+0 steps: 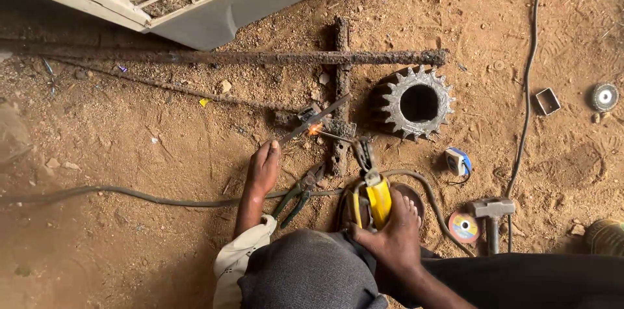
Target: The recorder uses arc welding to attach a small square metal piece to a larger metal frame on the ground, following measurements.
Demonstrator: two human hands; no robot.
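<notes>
Left hand stretched forward, palm down; right hand clenched near the body
</notes>
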